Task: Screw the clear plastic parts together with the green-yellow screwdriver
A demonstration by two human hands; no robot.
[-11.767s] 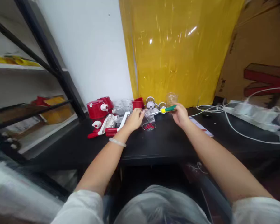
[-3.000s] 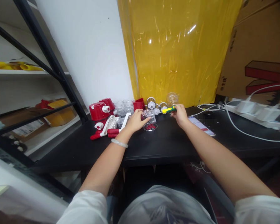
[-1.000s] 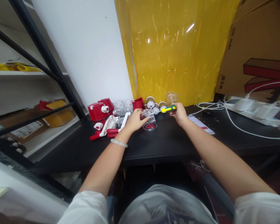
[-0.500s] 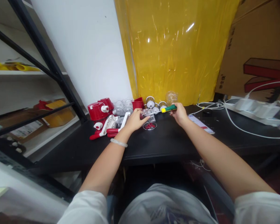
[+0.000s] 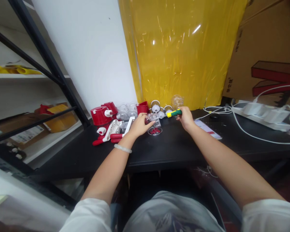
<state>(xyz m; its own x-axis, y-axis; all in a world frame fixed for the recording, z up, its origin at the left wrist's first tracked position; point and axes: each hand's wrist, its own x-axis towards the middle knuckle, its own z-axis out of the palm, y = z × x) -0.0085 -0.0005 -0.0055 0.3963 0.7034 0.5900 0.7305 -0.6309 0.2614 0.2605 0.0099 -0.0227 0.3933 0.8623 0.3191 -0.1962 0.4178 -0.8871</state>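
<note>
My right hand (image 5: 185, 118) is closed round the green and yellow handle of a screwdriver (image 5: 174, 112), which points left. Its thin shaft runs toward a clear plastic part (image 5: 157, 121) that my left hand (image 5: 143, 124) grips by its left side. The exact spot where the tip meets the part is too small to make out. Just below the left fingers is a clear round cup (image 5: 155, 130) with red pieces in it. Several metal-sided cylinders with white ends (image 5: 156, 106) stand behind the hands, beside a red container (image 5: 142, 107).
Red housings (image 5: 101, 115), white and red crank handles (image 5: 111, 130) and clear cups (image 5: 125, 111) crowd the left of the black table (image 5: 157, 154). To the right lie a phone (image 5: 208, 129), white cables and a power strip (image 5: 263, 114). A yellow sheet (image 5: 181, 48) hangs behind.
The screwdriver handle has turned slightly in my right hand, with more yellow showing now. My left hand and the clear part have hardly moved.
</note>
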